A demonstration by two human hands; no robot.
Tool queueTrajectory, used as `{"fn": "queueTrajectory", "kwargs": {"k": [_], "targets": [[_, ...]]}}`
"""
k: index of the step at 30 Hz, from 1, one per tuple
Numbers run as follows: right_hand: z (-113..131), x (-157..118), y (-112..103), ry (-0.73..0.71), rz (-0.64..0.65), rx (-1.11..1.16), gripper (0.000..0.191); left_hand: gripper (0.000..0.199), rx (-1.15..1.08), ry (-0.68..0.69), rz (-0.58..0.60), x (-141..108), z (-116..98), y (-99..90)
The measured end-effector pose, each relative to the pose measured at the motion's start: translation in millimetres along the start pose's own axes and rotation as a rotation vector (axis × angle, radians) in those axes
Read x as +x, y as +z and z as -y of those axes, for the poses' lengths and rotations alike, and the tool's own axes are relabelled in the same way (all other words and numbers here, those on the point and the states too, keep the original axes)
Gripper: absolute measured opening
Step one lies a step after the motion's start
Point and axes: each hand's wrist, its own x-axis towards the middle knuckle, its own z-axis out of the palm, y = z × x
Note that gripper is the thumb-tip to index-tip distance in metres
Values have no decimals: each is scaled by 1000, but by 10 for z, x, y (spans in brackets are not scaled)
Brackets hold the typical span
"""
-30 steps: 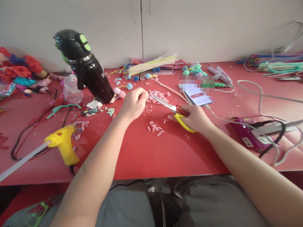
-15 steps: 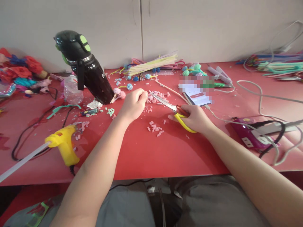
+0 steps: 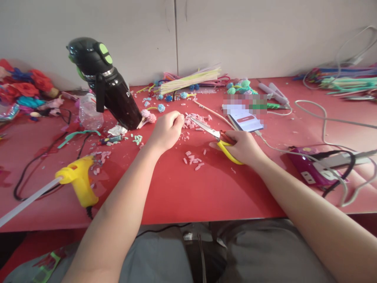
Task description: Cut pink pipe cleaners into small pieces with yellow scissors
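Observation:
My right hand [image 3: 243, 147] is wrapped round the handles of yellow-handled scissors [image 3: 227, 151], whose blades point left and away from me. My left hand [image 3: 167, 129] is closed in a pinch just left of the blade tips; what its fingers hold is hidden or too small to make out. Beneath and behind the blades lies a pile of short pink cut pieces [image 3: 198, 121]. A smaller scatter of pink pieces [image 3: 193, 159] lies nearer to me on the red table [image 3: 173, 192]. Pink fuzzy balls [image 3: 149, 116] sit behind my left wrist.
A black bottle [image 3: 118, 98] stands at the left behind a yellow glue gun [image 3: 78, 177]. Pipe cleaners [image 3: 191, 80] are bundled at the back. A phone [image 3: 247, 118] lies beyond my right hand, with a purple power strip [image 3: 312, 167] and cables at the right.
Almost nothing differs. Both hands and the scissors stay in nearly the same place.

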Motion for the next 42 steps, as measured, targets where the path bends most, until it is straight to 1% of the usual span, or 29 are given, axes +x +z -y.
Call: {"fn": "queueTrajectory", "kwargs": {"k": [4,14,20,27,35,42], "targets": [[8,-12,1,-6,1,20,75,41,8,19,-12,-2,12,-1],[32,-16,-18,16,41,7,78,39,8,17,-4,12,14,7],[6,9,-5,7,29,-12,82,38,19,27,7,6,33,1],[-3,-11,-2,12,12,9,75,37,13,27,8,22,49,1],[48,-17,-22,20,32,3,82,37,3,12,6,27,52,-3],[39,-16,-14,4,29,11,83,39,-27,-8,31,15,25,4]]}}
